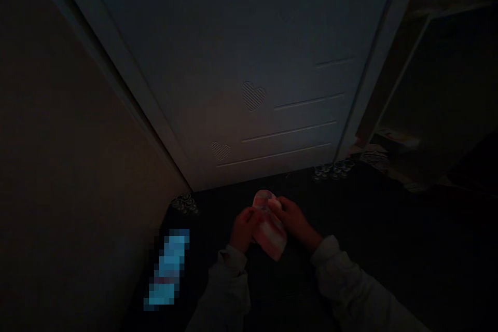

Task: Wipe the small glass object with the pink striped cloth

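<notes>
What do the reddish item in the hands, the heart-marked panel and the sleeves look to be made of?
Reddish item: perhaps plastic or glossy paper, smooth-looking with pale patches; the dim light leaves it open.
Heart-marked panel: maybe painted wood or moulded board, fairly matte, with straight grooves and ribbed hearts in its flat face.
Sleeves: most likely soft cloth, matte, bunched at the cuffs.

Reddish pink with paler patches on the held item (pixel 270 236), lower centre; grey with striped hearts (pixel 254 96) on the door (pixel 288 72), upper centre; blue on the blurred panel (pixel 169 267), lower left.
</notes>
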`<state>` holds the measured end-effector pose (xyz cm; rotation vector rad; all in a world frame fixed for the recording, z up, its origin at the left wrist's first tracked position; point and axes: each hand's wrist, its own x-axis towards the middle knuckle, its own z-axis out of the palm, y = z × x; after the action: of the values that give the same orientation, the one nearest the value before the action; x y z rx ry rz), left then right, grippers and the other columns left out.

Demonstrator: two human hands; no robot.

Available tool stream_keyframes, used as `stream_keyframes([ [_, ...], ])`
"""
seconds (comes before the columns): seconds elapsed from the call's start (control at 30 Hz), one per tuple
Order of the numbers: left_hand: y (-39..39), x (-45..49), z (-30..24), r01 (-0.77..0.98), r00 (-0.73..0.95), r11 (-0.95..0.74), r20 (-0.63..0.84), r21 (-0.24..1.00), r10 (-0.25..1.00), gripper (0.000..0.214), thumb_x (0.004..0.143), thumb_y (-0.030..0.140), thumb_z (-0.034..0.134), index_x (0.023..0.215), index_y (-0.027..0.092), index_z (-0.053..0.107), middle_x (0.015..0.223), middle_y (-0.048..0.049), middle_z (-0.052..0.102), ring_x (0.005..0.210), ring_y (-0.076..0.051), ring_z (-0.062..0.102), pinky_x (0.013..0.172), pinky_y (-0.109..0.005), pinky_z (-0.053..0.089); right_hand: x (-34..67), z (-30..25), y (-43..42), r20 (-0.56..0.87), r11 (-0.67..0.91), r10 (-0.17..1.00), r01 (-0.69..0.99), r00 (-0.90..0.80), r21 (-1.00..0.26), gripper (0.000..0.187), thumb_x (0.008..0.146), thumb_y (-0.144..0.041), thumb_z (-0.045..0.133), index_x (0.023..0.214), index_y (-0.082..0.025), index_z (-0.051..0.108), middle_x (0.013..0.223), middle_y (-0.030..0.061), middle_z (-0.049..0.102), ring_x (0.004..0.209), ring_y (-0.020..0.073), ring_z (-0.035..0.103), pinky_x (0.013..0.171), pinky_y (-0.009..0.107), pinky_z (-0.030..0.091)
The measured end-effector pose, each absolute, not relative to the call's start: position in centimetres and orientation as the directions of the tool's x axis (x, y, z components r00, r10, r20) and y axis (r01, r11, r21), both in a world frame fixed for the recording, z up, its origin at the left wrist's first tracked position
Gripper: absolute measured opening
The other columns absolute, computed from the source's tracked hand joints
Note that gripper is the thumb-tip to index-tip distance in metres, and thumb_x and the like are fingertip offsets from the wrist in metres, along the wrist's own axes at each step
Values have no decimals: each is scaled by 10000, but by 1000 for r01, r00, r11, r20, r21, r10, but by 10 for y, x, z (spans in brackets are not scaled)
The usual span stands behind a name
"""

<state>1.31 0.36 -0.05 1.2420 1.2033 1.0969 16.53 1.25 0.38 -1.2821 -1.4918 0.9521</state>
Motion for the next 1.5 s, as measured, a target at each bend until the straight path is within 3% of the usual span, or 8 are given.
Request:
stream_keyframes([
  [0.13, 2, 12, 4, 58, 50, 95, -98, 994, 994, 296, 674, 459, 515, 695, 165, 545, 582, 20, 558, 531, -117, 510, 501, -223, 376, 163, 6, 8, 170, 190, 981, 300, -92, -935, 171, 678, -335, 533, 726, -172, 518, 665, -16, 514, 624, 122, 464, 557, 227, 361],
  [0.33, 1, 13, 9, 58, 32, 71, -73, 996, 997, 290, 684, 456, 506, 702, 168, 533, 566, 24, 551, 523, -112, 501, 519, -224, 377, 162, 6, 6, 190, 217, 974, 261, -125, -941, 132, 716, -292, 493, 763, -175, 533, 707, -12, 541, 659, 125, 487, 596, 234, 369],
  [0.7, 4, 13, 3, -34, 66, 34, -32, 999, 997, 287, 643, 411, 567, 771, 155, 543, 650, 8, 569, 618, -128, 528, 583, -233, 396, 166, 2, 13, 107, 116, 991, 116, -76, -987, 250, 732, -403, 463, 695, -161, 515, 653, -15, 507, 624, 120, 463, 560, 230, 368],
  [0.87, 5, 14, 2, -57, 54, 27, -23, 998, 998, 289, 599, 361, 623, 793, 159, 550, 737, -13, 595, 695, -148, 549, 623, -238, 403, 167, 3, 13, 92, 100, 993, 124, -69, -987, 261, 723, -413, 474, 673, -159, 505, 623, -22, 481, 605, 116, 446, 547, 231, 359],
  [1.07, 1, 15, 6, 30, 45, 64, -65, 997, 997, 293, 628, 429, 575, 702, 145, 575, 605, 11, 548, 575, -122, 503, 547, -228, 381, 168, 5, 14, 82, 91, 994, 145, -68, -985, 278, 732, -423, 452, 670, -157, 504, 628, -17, 492, 601, 118, 450, 548, 234, 358],
  [1.27, 2, 14, 5, 64, -32, 100, -98, 993, 995, 397, 648, 537, 501, 590, 144, 510, 502, 44, 454, 473, -88, 421, 465, -210, 321, 167, 7, 12, 118, 136, 988, 209, -99, -968, 199, 676, -350, 540, 714, -155, 532, 661, -13, 516, 625, 122, 469, 555, 227, 363],
  [1.4, 3, 13, 5, 66, -29, 42, -40, 997, 999, 379, 679, 513, 484, 574, 148, 494, 514, 42, 453, 506, -92, 434, 500, -214, 333, 166, 7, 11, 135, 156, 984, 187, -119, -970, 202, 686, -354, 527, 692, -153, 536, 645, -17, 509, 619, 117, 464, 561, 226, 364],
  [1.5, 3, 14, 5, 27, -11, -30, 30, 999, 999, 297, 692, 451, 506, 703, 157, 543, 636, 16, 534, 619, -117, 503, 583, -224, 378, 167, 6, 12, 118, 131, 989, 162, -91, -978, 218, 687, -373, 518, 669, -156, 526, 620, -24, 497, 594, 112, 452, 538, 224, 355],
])
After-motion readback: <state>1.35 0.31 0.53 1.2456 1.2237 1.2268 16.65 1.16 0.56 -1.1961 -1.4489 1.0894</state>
